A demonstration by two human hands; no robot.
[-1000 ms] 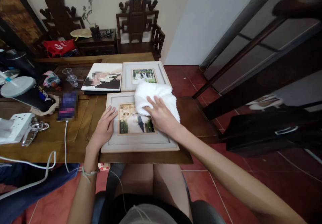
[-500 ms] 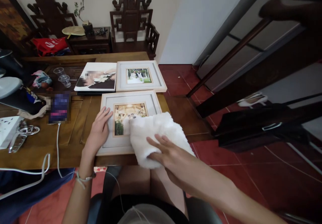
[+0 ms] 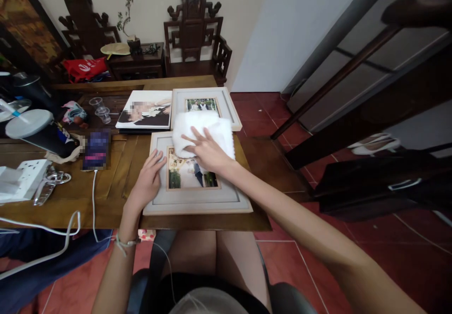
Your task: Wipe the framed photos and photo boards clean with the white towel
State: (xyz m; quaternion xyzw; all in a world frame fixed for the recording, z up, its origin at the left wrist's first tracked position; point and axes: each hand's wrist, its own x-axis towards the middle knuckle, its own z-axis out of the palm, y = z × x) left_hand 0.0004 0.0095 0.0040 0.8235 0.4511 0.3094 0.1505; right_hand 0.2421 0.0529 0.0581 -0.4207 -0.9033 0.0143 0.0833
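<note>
On the wooden table's near edge lies a picture frame (image 3: 197, 205) with a pale wood border, a light mat and a small photo in the middle. My left hand (image 3: 148, 177) rests on its left border, fingers stretched out over the mat. A fluffy white cloth (image 3: 221, 128) covers the frame's upper part and the lower part of a second, similar picture frame (image 3: 231, 102) behind it. From above, my right hand (image 3: 208, 151) holds the cloth down with fingers spread; its thumb is hidden. Beside the second frame is a white-edged photo panel (image 3: 144, 124).
At left stand a dark lidded cup (image 3: 38, 132), a phone (image 3: 95, 151) on a white cable, a power strip (image 3: 30, 177) and clear plastic cups (image 3: 100, 110). Dark carved chairs (image 3: 194, 41) line the wall; a dark wooden chair (image 3: 339, 107) stands at right.
My right hand has carried the white cloth from the frame's lower right up to its far edge. My left hand stays on the left border. The whole view has shifted slightly.
</note>
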